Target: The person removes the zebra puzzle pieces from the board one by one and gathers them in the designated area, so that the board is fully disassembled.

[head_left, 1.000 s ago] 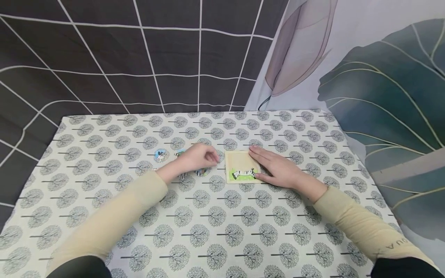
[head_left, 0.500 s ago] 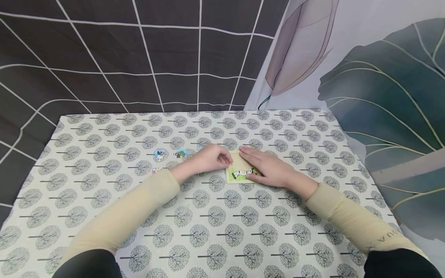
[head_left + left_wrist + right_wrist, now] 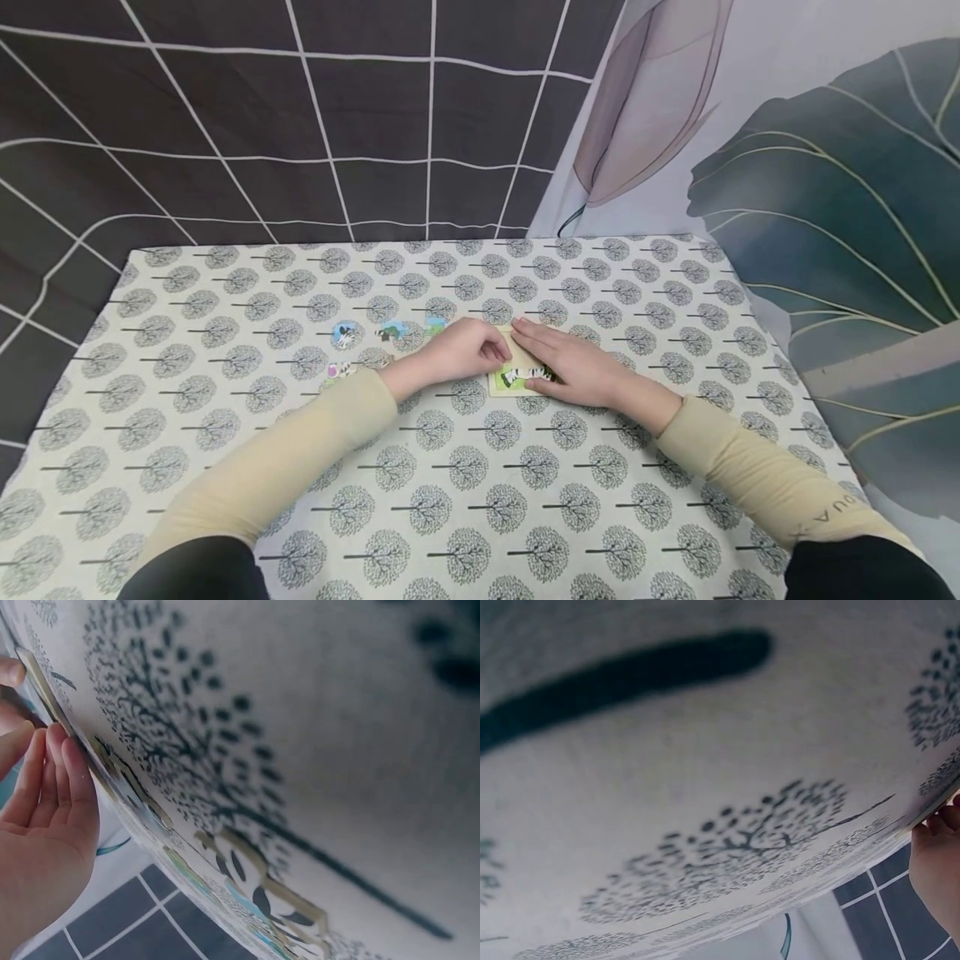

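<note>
A small square wooden puzzle board (image 3: 501, 388) lies on the tablecloth, with a zebra-and-grass picture (image 3: 517, 377) along its near side. My right hand (image 3: 573, 367) rests on its right part, fingers stretched flat and thumb near the zebra. At the board's left side is my left hand (image 3: 465, 348), thumb and fingertips brought together over it. The left wrist view shows the left hand (image 3: 56, 795) with its fingertips close to the board's edge (image 3: 43, 690). No piece can be seen between those fingertips. In the right wrist view only part of the right hand (image 3: 937, 862) shows.
Left of the board lie several loose puzzle pieces: a round blue one (image 3: 344, 335), a blue-green one (image 3: 390, 331), another blue-green one (image 3: 435, 326) and a pink-green one (image 3: 341, 369). The left forearm partly covers this group. A dark gridded curtain (image 3: 375, 108) hangs behind the table.
My left hand has moved right from beside the loose pieces onto the board's left part, uncovering some pieces behind it. My right hand has slid slightly left across the board.
</note>
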The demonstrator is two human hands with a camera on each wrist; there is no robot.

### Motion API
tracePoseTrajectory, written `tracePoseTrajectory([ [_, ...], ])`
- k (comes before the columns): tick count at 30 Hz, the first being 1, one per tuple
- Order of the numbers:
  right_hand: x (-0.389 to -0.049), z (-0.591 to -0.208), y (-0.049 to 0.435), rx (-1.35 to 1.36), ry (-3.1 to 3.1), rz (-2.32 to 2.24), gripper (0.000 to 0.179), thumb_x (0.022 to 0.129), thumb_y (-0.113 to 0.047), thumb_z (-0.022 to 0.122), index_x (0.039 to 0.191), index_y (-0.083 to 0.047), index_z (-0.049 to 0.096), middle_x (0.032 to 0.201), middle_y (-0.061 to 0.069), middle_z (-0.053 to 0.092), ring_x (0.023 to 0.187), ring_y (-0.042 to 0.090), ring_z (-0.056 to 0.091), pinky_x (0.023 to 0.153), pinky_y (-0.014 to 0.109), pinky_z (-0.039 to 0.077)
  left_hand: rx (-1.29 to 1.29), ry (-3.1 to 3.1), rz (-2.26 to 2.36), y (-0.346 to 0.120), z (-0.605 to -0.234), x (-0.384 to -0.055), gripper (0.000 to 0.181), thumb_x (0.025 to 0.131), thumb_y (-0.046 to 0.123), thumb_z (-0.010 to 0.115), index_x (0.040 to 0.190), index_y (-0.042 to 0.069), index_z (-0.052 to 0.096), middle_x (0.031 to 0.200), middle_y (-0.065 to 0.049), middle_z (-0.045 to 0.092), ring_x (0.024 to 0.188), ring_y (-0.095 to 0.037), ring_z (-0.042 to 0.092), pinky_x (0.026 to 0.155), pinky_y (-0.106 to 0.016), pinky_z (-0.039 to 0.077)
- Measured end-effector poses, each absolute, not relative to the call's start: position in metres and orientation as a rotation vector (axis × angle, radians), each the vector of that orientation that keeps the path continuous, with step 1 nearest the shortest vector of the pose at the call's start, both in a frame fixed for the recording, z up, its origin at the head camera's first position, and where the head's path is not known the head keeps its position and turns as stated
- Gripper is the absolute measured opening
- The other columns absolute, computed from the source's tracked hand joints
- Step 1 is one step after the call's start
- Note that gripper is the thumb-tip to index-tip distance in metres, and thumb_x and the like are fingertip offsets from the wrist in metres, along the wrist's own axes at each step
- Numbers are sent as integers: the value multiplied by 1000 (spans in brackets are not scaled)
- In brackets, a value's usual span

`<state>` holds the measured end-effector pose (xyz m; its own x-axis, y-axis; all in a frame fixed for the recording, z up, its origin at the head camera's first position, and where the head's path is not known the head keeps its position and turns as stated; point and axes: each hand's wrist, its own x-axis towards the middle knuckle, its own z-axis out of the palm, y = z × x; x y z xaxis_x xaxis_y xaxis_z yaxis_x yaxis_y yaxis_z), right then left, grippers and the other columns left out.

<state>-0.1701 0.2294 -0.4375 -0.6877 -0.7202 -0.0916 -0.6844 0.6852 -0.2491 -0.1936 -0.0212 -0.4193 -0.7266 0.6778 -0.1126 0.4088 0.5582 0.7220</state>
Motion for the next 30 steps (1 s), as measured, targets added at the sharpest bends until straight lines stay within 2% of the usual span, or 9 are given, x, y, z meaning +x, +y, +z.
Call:
tracePoseTrajectory([
  [7,-168,-437,230,-1118,2712,-290,83,106,-50,59,167,-6,25,177,9,21,163,32,28,132,51,28,913,2435,967,-17,-423,-191,15,92,5,78,107,5,78,101,-7,79,85,-10,71,82,-16,59],
  [15,-169,-439,230,-1123,2719,-291,81,106,-49,58,167,-7,26,177,9,21,163,32,28,132,51,28,956,2544,803,-11,-423,-182,29,84,13,89,110,9,76,100,-2,73,89,-12,63,85,-23,56],
  [30,-168,-439,230,-1118,2709,-310,82,106,-49,58,168,-7,25,178,7,19,163,32,27,133,51,26,940,2575,771,-8,-419,-178,30,83,12,90,110,9,75,98,-2,72,90,-15,63,91,-32,55],
])
